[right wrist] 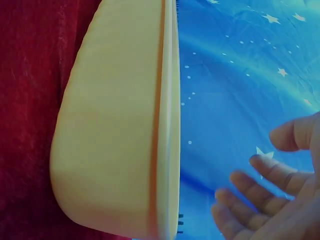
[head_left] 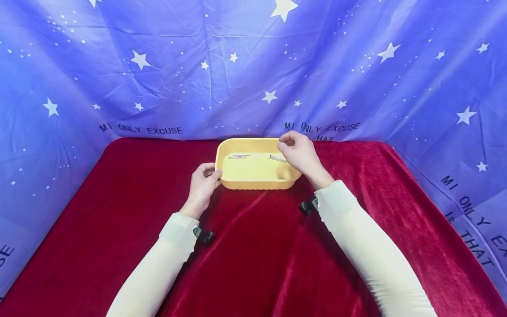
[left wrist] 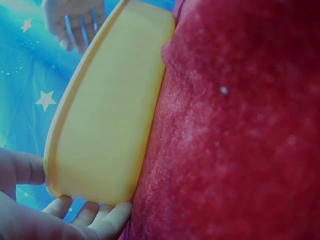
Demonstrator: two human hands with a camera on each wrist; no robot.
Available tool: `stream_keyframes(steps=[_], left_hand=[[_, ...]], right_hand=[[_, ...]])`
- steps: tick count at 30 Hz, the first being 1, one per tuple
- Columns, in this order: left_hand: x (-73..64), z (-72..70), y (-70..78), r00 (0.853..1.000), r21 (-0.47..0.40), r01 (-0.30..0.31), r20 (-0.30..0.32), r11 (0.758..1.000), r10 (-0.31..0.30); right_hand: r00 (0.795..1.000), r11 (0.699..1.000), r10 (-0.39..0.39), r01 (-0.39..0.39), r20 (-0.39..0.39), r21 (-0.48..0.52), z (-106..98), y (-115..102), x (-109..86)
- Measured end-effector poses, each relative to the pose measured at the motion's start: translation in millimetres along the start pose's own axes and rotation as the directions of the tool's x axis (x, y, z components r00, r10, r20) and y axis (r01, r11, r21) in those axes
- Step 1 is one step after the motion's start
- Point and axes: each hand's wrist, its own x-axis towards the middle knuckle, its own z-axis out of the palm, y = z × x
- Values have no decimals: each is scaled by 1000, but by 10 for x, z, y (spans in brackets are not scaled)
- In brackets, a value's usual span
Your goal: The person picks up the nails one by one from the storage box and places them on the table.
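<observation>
A yellow plastic tray (head_left: 257,184) with rounded corners stands on the red cloth. My left hand (head_left: 203,185) grips its left end, thumb at the rim and fingers against the outer wall, as the left wrist view shows on the tray (left wrist: 107,115). Over the tray's right end hovers my right hand (head_left: 299,153); its fingers (right wrist: 260,200) are loosely bent, apart from the wall, and hold nothing visible. Inside the tray lie two small groups of thin dark sticks, a left group (head_left: 239,156) and a right group (head_left: 277,158) partly hidden by the right hand. Their exact kind is too small to tell.
Red velvety cloth (head_left: 253,246) covers the table. A blue curtain (head_left: 237,88) with white stars and lettering hangs behind and at both sides. Each sleeve cuff carries a black wrist camera, the left camera (head_left: 206,237) and the right camera (head_left: 307,207).
</observation>
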Motion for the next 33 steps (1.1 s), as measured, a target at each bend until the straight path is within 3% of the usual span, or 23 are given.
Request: stream_keyframes(steps=[4, 10, 23, 28, 33], left_hand=[[-2, 0, 16, 1000, -10, 5, -1, 1000, -5], [10, -2, 7, 1000, -20, 17, 7, 1000, -17], [10, -3, 10, 1000, -27, 19, 4, 999, -19], [0, -6, 5, 1000, -29, 20, 4, 999, -19], [-6, 5, 12, 1000, -36, 21, 4, 999, -21]], right_hand=[[996, 997, -62, 65, 67, -36, 48, -60, 80], [981, 990, -97, 113, 168, -87, 98, -119, 191], [918, 972, -114, 181, 379, -147, 204, -224, 413], [877, 940, -159, 275, 454, -201, 256, -300, 508], [814, 881, -226, 405, 535, -244, 331, -364, 610]])
